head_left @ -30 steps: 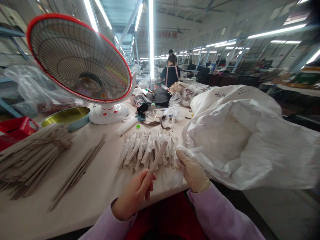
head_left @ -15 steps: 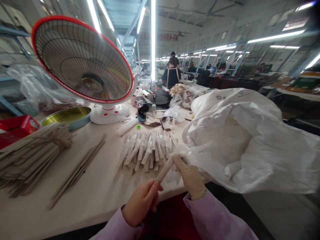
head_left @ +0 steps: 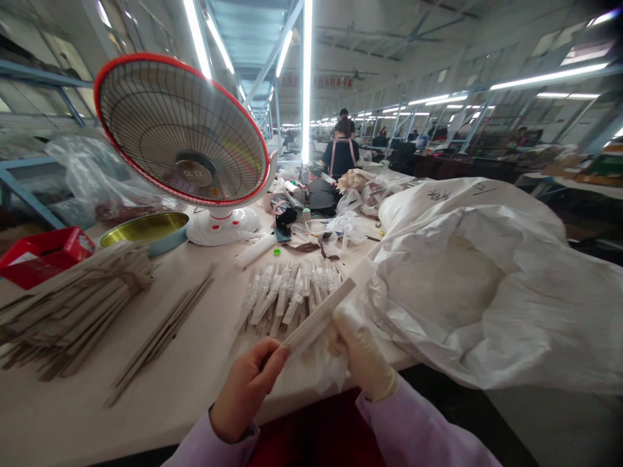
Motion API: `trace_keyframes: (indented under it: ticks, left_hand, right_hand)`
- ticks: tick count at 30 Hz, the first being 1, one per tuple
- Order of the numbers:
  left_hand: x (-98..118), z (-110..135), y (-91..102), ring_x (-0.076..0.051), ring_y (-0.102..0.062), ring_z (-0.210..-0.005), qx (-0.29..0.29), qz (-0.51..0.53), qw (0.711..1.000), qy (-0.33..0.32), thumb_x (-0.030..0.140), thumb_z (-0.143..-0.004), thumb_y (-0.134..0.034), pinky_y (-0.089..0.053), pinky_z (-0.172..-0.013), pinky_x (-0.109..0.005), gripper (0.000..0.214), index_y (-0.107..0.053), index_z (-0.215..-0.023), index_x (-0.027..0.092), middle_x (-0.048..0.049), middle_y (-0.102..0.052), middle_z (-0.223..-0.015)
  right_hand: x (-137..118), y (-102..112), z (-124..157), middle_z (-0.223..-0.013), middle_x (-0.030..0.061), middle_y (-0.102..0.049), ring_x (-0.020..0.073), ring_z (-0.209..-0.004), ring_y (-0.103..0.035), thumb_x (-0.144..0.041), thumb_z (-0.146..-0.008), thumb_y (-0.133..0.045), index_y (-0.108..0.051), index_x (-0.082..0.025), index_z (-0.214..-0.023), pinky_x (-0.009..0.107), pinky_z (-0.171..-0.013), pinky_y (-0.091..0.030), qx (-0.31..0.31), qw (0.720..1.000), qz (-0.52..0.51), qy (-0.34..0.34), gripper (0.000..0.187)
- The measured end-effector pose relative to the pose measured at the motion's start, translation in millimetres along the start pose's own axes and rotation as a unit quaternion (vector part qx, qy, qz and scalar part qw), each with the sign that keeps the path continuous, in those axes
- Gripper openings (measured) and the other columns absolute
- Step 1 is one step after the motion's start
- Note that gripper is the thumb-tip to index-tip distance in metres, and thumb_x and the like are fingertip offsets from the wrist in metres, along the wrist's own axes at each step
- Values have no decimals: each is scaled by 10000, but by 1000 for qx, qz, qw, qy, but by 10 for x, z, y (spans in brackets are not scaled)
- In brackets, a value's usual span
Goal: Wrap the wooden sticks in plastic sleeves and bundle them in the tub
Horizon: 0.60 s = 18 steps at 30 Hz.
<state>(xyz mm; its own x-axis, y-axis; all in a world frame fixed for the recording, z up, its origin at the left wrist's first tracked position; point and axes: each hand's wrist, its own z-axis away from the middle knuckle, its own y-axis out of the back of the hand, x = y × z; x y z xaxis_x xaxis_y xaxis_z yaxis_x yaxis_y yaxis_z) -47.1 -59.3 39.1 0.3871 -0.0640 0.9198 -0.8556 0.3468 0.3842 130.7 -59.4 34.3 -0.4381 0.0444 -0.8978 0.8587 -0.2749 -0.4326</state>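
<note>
My left hand (head_left: 250, 383), bare, is closed around the near end of a flat beige strip (head_left: 318, 318), which slants up and away to the right. A whitish, film-like piece covers its far end. My right hand (head_left: 365, 353), in a pale glove, is curled just beside and below the strip. Translucent plastic film (head_left: 333, 376) hangs from its fingers, partly blurred. Behind the strip lies a pile of short strip bundles (head_left: 280, 295) wrapped in clear film.
Long loose strips (head_left: 163, 331) and a tied bundle of strips (head_left: 92, 298) lie at left. Behind them are a red box (head_left: 53, 253), a round tray (head_left: 168, 241) and a fan (head_left: 185, 149). A large white sack (head_left: 511, 311) fills the right. A person (head_left: 343, 149) is farther back.
The strip has turned so its broad face shows and its far end is in view. My left hand has moved left; my right hand has slipped from the far end to below it.
</note>
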Motion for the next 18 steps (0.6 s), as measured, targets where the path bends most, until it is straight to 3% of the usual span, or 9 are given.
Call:
trace_keyframes:
  ticks: [3,7,9,13,16,18]
  left_hand:
    - [-50,18,-9,-79,-341,-425,-1,-23,1000,-4,467,-814,-430,-283,-431,-192,340,-464,-626,185,70,-370,-451]
    - [-65,-18,-64,-88,-373,-453,46,-26,998,-32,444,-832,-405,-300,-461,-198,325,-487,-658,182,61,-388,-474]
    - [-62,-14,-55,-89,-375,-457,29,-33,998,-38,435,-830,-411,-300,-464,-199,324,-489,-645,181,59,-390,-476]
    - [-53,49,-42,-91,-386,-457,19,-64,997,-35,404,-829,-420,-298,-463,-201,316,-486,-618,179,54,-405,-471]
    - [-45,31,-37,-98,-417,-455,46,-91,994,-45,396,-849,-384,-321,-467,-204,322,-494,-638,179,47,-434,-474]
    - [-59,-73,25,-113,-476,-495,64,-138,986,-63,386,-858,-378,-358,-499,-213,319,-527,-671,174,25,-503,-518]
  right_hand:
    - [-10,-63,-51,-425,-96,-315,47,-384,-265,-404,-601,-723,-506,-179,-549,201,-373,-249,45,992,-118,-9,317]
    - [177,-187,41,-422,-74,-370,57,-394,-324,-397,-607,-722,-517,-164,-536,212,-392,-287,16,992,-87,-93,318]
    - [203,-182,60,-436,-65,-401,62,-402,-343,-415,-617,-710,-586,-153,-609,208,-388,-289,2,993,-78,-89,290]
    - [146,-147,-8,-466,-74,-402,51,-397,-330,-413,-619,-710,-624,-164,-719,181,-363,-263,35,988,-130,-72,281]
    - [187,-191,-32,-431,-86,-349,39,-373,-284,-377,-637,-711,-581,-157,-623,177,-357,-252,-22,984,-139,-110,256]
    - [199,-190,-52,-424,-90,-332,36,-370,-268,-373,-673,-687,-597,-150,-654,174,-356,-254,-48,984,-144,-91,241]
